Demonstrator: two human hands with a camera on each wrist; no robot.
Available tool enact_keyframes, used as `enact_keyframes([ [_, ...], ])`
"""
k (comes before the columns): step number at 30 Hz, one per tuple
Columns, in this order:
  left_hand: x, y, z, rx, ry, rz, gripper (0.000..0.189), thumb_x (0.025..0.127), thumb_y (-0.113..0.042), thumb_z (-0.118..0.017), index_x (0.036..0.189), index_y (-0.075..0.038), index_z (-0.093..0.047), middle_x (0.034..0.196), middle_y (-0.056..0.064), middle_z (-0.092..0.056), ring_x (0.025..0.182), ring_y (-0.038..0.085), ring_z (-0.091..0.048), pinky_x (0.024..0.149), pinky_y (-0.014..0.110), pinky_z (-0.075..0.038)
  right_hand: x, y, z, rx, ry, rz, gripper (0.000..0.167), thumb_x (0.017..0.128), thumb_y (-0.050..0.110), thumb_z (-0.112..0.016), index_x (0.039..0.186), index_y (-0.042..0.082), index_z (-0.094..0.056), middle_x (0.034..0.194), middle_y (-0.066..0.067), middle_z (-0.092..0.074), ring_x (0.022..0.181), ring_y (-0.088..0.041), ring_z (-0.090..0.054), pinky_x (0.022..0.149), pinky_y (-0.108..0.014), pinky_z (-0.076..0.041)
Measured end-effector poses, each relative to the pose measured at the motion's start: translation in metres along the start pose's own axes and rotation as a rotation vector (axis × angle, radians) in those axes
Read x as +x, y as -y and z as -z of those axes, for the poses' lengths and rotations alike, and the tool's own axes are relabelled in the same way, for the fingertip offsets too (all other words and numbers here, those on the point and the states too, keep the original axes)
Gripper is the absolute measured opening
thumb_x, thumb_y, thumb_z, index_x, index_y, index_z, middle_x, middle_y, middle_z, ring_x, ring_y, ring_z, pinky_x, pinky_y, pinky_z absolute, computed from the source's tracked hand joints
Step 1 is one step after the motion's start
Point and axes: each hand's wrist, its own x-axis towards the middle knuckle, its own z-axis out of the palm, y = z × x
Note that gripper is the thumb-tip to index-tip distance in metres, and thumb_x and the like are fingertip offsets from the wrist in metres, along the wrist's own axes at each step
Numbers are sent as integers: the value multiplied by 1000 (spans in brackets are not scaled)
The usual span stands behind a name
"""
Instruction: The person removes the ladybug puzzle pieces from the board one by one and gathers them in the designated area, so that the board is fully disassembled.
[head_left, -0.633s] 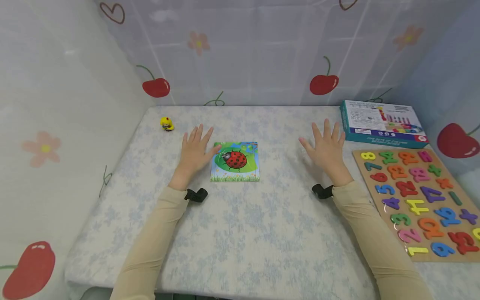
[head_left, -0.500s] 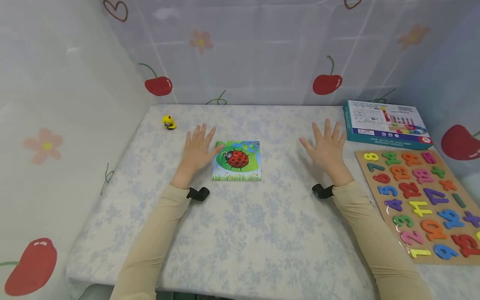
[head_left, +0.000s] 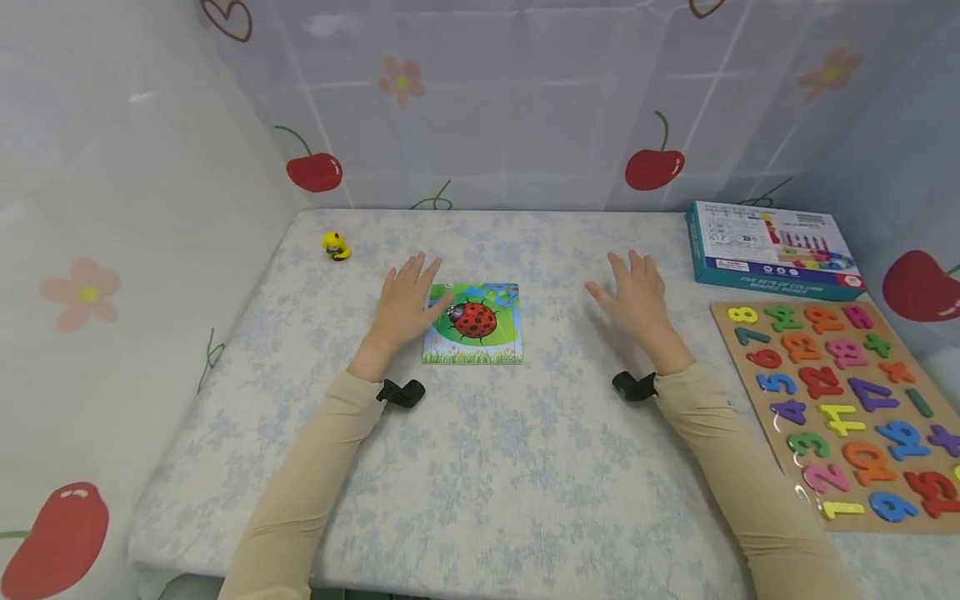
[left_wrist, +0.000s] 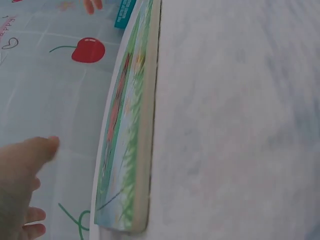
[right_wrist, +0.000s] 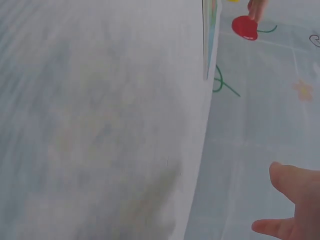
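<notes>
A square ladybug puzzle board (head_left: 486, 343) lies flat near the middle of the table, its thick edge visible in the left wrist view (left_wrist: 142, 150). Beside its left edge is my left hand (head_left: 397, 312), fingers extended, with the thumb over the board's left side. The left wrist view shows that thumb (left_wrist: 37, 150) apart from the board. Farther right, my right hand (head_left: 641, 308) is held above the cloth, thumb out and fingers loosely extended, holding nothing. In the right wrist view its thumb (right_wrist: 287, 180) and a finger appear at the lower right.
A small yellow toy figure (head_left: 336, 246) sits at the back left of the table. At the back right lies a teal-edged box (head_left: 772, 250). In front of the box is a wooden board (head_left: 795, 521) with colourful numbers. A patterned curtain (head_left: 487, 108) hangs behind the table.
Both hands have moved slightly inward, the right one leftward and the left one rightward, with fingers less spread. The ladybug board has stayed on its spot.
</notes>
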Motion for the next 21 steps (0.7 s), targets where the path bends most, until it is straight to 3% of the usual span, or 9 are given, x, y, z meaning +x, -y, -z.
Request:
enact_keyframes([
  [6,0,-2,-15,-140,16,-144,58,95,-36,-58,144,-11,-42,152,17,-35,141,35,-31,117,54,-22,7,30,-20,224,61,102,61,95,26,-58,145,-1,-34,148,-25,-33,138,-41,-29,112,-56,-30],
  [12,-1,4,-31,-310,41,-210,52,95,-32,-59,141,-11,-47,152,16,-35,141,34,-31,115,57,-26,19,56,-45,372,99,190,53,92,14,-63,139,-2,-43,140,-22,-46,129,-38,-43,106,-51,-39],
  [16,0,8,-38,-295,66,-243,52,94,-34,-60,140,-13,-49,152,14,-36,141,32,-31,115,55,-26,27,66,-62,452,141,234,50,90,10,-65,135,-3,-48,135,-22,-51,123,-37,-48,103,-49,-42],
  [21,3,10,-41,-246,89,-244,48,93,-38,-59,135,-16,-55,151,10,-38,140,28,-34,115,53,-26,34,69,-79,476,151,221,49,85,12,-70,130,0,-53,129,-18,-56,116,-33,-53,98,-45,-46],
])
